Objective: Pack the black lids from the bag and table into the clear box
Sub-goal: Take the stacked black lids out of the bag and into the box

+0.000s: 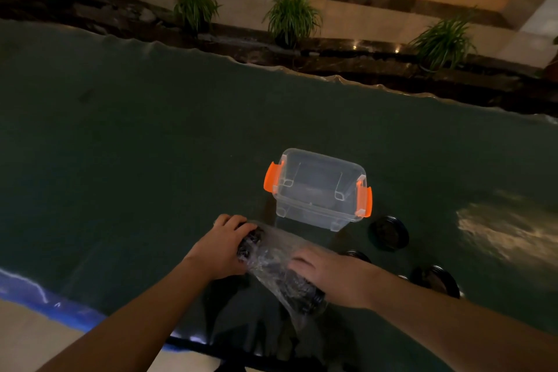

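A clear plastic bag (273,254) holding a stack of black lids lies on the dark table near its front edge. My left hand (222,246) grips the bag's far end, fingers curled over the lids inside. My right hand (332,273) presses on the bag's near end. Just behind the bag stands the clear box (318,187) with orange latches, open at the top. Loose black lids lie to the right: one (389,233) beside the box, one (437,281) nearer me, and another (357,255) partly hidden behind my right hand.
The dark green table (151,160) stretches wide to the left and behind the box. Its front edge (75,314) runs under my forearms. Potted plants (291,16) and a tiled floor lie beyond the far edge. A bright reflection (507,226) marks the table at right.
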A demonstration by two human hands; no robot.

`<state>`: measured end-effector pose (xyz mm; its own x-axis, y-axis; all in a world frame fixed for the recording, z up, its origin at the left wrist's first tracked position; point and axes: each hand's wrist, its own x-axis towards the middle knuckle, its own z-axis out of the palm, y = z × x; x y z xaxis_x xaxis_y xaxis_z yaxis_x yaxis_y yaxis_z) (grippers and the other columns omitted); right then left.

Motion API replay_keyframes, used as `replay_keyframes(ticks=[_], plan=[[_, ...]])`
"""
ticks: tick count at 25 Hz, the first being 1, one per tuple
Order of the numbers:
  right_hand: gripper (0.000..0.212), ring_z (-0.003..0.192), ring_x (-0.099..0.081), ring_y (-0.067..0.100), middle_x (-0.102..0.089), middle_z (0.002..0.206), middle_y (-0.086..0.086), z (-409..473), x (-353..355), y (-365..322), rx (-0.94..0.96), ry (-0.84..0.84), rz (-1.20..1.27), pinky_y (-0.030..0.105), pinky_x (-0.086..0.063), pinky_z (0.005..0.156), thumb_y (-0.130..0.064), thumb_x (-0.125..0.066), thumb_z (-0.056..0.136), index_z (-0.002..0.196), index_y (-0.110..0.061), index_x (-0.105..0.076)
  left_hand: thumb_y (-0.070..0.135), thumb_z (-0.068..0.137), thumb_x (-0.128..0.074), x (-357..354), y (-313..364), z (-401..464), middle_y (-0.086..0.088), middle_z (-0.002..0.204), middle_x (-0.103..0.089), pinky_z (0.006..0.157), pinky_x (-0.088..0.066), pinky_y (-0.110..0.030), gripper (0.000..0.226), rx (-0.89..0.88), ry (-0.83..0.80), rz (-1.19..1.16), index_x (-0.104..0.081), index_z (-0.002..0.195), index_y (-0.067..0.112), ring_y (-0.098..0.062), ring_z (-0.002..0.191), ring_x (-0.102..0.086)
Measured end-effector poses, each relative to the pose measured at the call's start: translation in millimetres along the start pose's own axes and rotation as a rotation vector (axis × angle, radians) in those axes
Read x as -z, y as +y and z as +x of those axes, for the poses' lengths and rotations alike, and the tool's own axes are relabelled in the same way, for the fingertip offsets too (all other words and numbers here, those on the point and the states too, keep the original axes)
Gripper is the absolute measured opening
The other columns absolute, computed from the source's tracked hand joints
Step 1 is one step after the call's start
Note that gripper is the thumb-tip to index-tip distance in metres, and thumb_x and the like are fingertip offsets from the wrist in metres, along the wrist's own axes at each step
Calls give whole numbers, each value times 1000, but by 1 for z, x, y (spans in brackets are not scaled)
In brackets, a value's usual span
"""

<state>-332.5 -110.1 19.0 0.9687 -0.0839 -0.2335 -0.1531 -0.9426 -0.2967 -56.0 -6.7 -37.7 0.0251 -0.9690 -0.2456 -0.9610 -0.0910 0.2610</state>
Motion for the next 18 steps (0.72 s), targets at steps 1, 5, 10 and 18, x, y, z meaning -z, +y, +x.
replay_keyframes(ticks=[1,5,10,18], plan=[[80,139,-31,25,-32,149,7,-7,4,1,-9,-26,11,36,-36,112,0,-68,81,149,-16,-30,71,63,-59,0,0,1,-2,148,-40,111,-38,-44,97,3,0,5,-35,149,31,-29,130,-33],[77,141,-27,20,-30,150,3,-38,25,5,0,-48,-22,36,-42,107,-25,-73,85,148,-21,-28,70,63,-59,1,1,3,0,148,-39,110,-40,-42,97,25,5,3,-33,149,33,-27,131,-32],[76,133,-40,15,-38,144,-2,-59,63,17,14,56,-103,28,-40,109,-34,-74,83,146,-25,-33,68,65,-57,0,4,2,1,151,-37,111,-39,-39,95,36,8,10,-33,150,32,-25,134,-29],[78,122,-51,14,-47,138,0,-23,141,64,-70,239,-203,29,-51,96,-31,-83,76,140,-21,-41,71,73,-48,-9,10,-7,1,148,-47,97,-52,-51,78,87,98,-6,-44,143,36,-28,137,-38]])
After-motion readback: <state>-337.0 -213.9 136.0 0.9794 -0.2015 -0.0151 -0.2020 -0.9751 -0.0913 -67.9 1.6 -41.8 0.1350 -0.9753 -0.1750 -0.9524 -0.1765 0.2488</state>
